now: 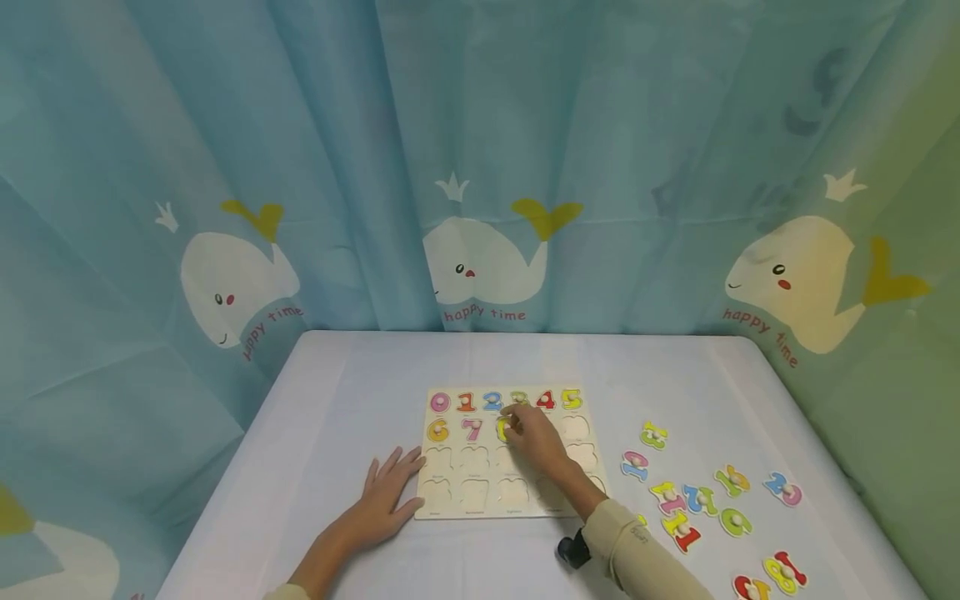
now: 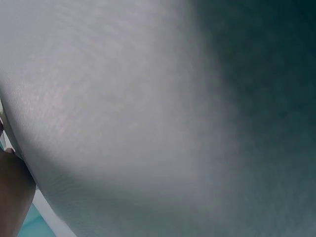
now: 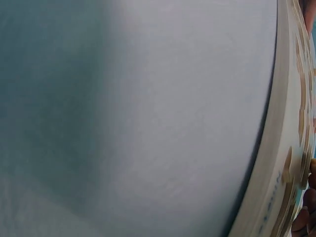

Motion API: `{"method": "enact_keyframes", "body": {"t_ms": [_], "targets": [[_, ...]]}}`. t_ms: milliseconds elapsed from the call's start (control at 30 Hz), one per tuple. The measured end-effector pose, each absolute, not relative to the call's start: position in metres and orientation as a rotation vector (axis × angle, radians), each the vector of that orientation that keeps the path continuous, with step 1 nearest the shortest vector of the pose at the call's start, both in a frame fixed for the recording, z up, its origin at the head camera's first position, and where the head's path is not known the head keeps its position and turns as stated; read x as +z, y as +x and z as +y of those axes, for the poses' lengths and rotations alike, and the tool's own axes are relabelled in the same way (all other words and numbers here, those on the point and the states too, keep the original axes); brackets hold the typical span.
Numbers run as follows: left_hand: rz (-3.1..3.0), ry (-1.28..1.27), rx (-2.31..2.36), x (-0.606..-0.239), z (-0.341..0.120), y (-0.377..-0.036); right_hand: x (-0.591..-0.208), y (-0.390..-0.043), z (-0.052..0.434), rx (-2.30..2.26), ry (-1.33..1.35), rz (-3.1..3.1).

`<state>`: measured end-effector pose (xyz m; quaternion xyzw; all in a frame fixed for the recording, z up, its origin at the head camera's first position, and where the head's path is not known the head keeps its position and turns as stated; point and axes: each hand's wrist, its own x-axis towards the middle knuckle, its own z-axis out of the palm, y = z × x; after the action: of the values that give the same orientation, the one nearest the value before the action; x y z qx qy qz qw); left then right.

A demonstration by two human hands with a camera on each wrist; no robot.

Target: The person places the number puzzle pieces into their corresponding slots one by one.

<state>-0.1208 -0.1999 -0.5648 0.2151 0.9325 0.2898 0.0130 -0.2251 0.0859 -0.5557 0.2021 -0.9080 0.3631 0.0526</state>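
Wooden number puzzle board [image 1: 480, 492] lies flat near the middle of the white table [image 1: 360, 392], its long edges roughly parallel to the table's front edge. Top row of the board holds 0 to 5; second row holds an orange 6 [image 1: 438, 431], a pink 7 [image 1: 472, 429] and a yellow piece [image 1: 501, 428] just right of the 7. Right hand [image 1: 534, 440] reaches in over the board's lower right, fingers curled down onto the yellow piece, pinching at it; the exact hold is hidden by the knuckles. Remaining cut-outs in the board's second row right of the hand, and the lower two rows, show bare wood. Left hand [image 1: 384, 498] lies flat on the table, fingers spread and straight, fingertips touching the board's left edge near its lower corner; it holds nothing. Loose number pieces [image 1: 701, 498] are scattered on the table to the right of the board, well apart from its right edge, the nearest being a pink-and-blue one [image 1: 634, 465]. Bare cloth runs behind the board to the table's far edge, and left of the board to the table's left edge. Whale-print curtain [image 1: 480, 167] hangs behind the board, beyond the far table edge. Left wrist view shows blurred cloth only; right wrist view shows the board's edge [image 3: 276, 163] close up, with cloth beside it.
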Motion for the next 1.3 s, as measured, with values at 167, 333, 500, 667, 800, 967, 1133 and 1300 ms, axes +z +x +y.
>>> {"method": "enact_keyframes", "body": {"t_ms": [167,333,500,667,800,967,1133,1300], "targets": [[2.898,0.657,0.903,-0.5639,-0.1993,-0.1205,-0.5561,-0.2251,0.0829,1.115,0.6,-2.759],[2.895,0.663,0.907,-0.5627,-0.1992,-0.1198,-0.5559,-0.2255,0.0816,1.087,0.595,-2.757],[2.899,0.662,0.897,-0.5634,-0.1992,-0.12,-0.5572,-0.2264,0.0816,1.042,0.592,-2.758],[2.894,0.654,0.912,-0.5632,-0.1998,-0.1202,-0.5587,-0.228,0.0823,1.057,0.593,-2.768],[2.898,0.66,0.923,-0.5623,-0.2003,-0.1196,-0.561,-0.23,0.0838,1.089,0.595,-2.766],[2.892,0.655,0.913,-0.5585,-0.1998,-0.1189,-0.5624,-0.2325,0.0855,1.125,0.607,-2.767],[2.881,0.646,0.902,-0.5575,-0.1996,-0.1189,-0.5627,-0.2328,0.0857,1.117,0.597,-2.782],[2.882,0.65,0.913,-0.5586,-0.1993,-0.1198,-0.5604,-0.2319,0.0855,1.144,0.593,-2.786]]}}
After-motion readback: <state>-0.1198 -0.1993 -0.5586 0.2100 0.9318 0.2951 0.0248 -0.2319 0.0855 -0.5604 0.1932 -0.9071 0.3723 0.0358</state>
